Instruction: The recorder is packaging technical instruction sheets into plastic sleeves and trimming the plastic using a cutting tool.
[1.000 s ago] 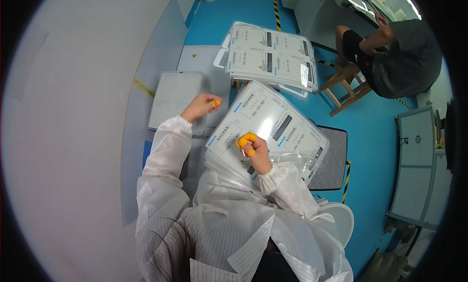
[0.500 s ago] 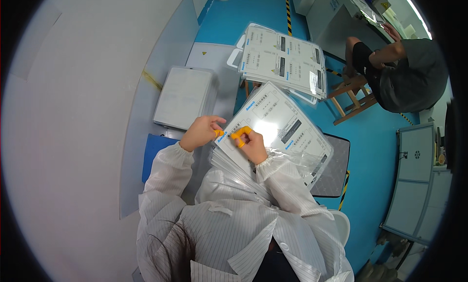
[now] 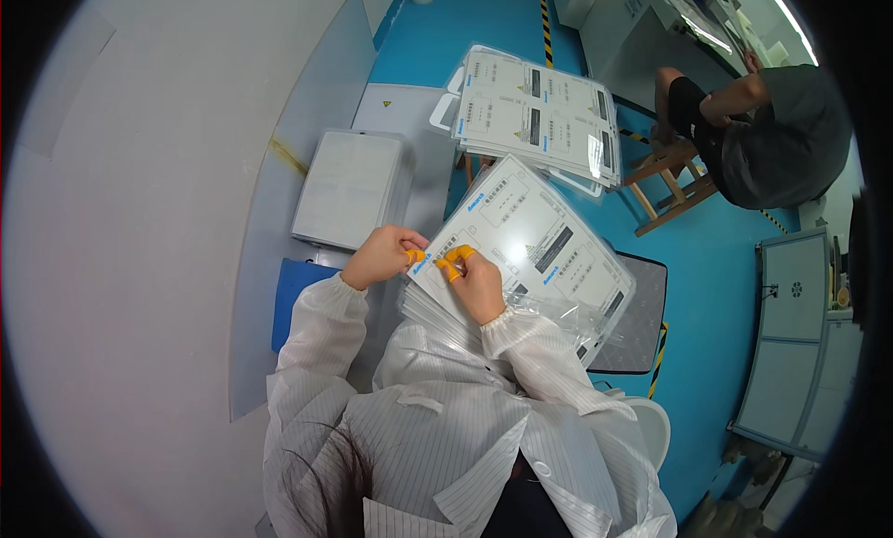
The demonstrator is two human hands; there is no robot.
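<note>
The blue floor [image 3: 712,296] is spreading out to your right, and you are wearing a white striped coat [image 3: 437,426]. The near stack of printed sheets [image 3: 512,224] is lying slanted in front of you, one corner pointing toward your left. Another person [image 3: 789,143] is sitting at the upper right. The far stack of printed sheets [image 3: 510,99] is lying just beyond the near one. A pile of white panels [image 3: 349,186] is resting to the left, and a blue object [image 3: 299,304] is sitting beside your left sleeve.

Your right hand [image 3: 478,285] is bending over the top sheet near its left corner, thumb and forefinger curling almost together; you cannot tell whether they are gripping anything. Your left hand [image 3: 379,256] is resting at that corner, fingers partly curling, its grip being unclear too. Orange finger covers [image 3: 458,254] are capping some fingertips on both hands.
</note>
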